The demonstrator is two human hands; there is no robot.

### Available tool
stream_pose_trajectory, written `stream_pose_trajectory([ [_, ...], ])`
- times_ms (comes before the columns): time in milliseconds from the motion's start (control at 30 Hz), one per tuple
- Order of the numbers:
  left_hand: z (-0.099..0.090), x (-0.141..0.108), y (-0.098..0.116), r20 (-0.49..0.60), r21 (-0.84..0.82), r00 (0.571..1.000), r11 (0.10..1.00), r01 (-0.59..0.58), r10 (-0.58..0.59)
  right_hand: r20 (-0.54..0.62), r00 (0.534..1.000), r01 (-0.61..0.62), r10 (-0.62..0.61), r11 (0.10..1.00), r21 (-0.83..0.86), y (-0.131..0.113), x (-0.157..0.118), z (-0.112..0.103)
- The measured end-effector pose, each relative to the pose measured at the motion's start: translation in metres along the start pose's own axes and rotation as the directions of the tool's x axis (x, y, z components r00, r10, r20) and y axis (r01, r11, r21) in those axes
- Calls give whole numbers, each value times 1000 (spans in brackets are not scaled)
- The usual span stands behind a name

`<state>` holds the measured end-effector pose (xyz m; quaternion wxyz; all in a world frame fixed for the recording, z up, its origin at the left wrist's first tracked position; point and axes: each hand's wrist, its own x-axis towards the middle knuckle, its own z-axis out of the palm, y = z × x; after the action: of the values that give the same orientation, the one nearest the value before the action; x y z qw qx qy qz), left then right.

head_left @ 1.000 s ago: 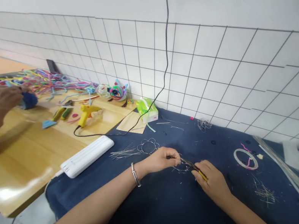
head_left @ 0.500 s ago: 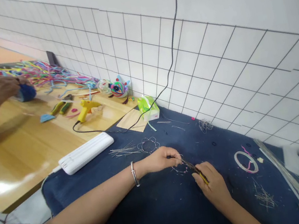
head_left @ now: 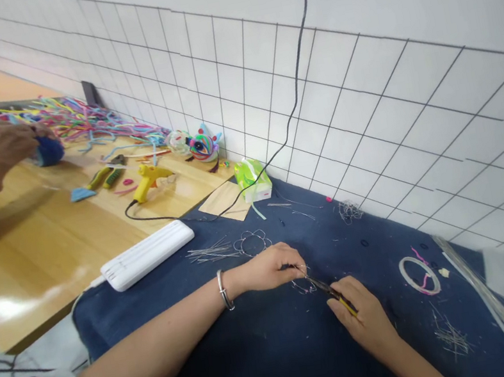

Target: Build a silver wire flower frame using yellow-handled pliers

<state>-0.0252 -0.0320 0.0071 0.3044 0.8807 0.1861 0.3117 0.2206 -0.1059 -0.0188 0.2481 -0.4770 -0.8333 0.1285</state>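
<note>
Since the earlier frame, the right hand (head_left: 364, 313) and its pliers (head_left: 347, 305) have shifted slightly lower relative to the left fingertips, and the camera view has moved a little. The left hand (head_left: 279, 267) has thumb and fingers pinched narrow on a thin wire piece (head_left: 304, 286), whose looped part hangs just below the fingertips, above the dark blue surface (head_left: 261, 349). The right fingers are wrapped around the yellow-handled pliers, whose tips reach the wire piece; whether the jaws are closed on it cannot be told. Beyond the left hand lies a flower-shaped wire frame (head_left: 241, 247), beside a bundle of straight wires (head_left: 212, 253) and near a white power strip (head_left: 147, 255). To the right are a white ring (head_left: 403, 277) and a pile of short wires (head_left: 452, 338). On the wooden table (head_left: 35, 233) rests a yellow glue gun (head_left: 146, 181); another person's hands (head_left: 0, 143) hold a blue object (head_left: 50, 150)
</note>
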Motion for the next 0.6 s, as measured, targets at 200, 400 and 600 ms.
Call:
stream_pose_trajectory([
  [200, 3, -3, -4, -25, 53, 999, 998, -42, 43, -28, 997, 64, -66, 995, -73, 1, 0, 0],
  [400, 3, -2, -3, -55, 127, 994, 988, -85, 92, -30, 994, 102, -109, 979, -174, -5, 0, -9],
  [600, 1, -2, 4, -47, 150, 991, 982, -118, 126, -34, 994, 98, -104, 984, -146, -10, 1, -12],
])
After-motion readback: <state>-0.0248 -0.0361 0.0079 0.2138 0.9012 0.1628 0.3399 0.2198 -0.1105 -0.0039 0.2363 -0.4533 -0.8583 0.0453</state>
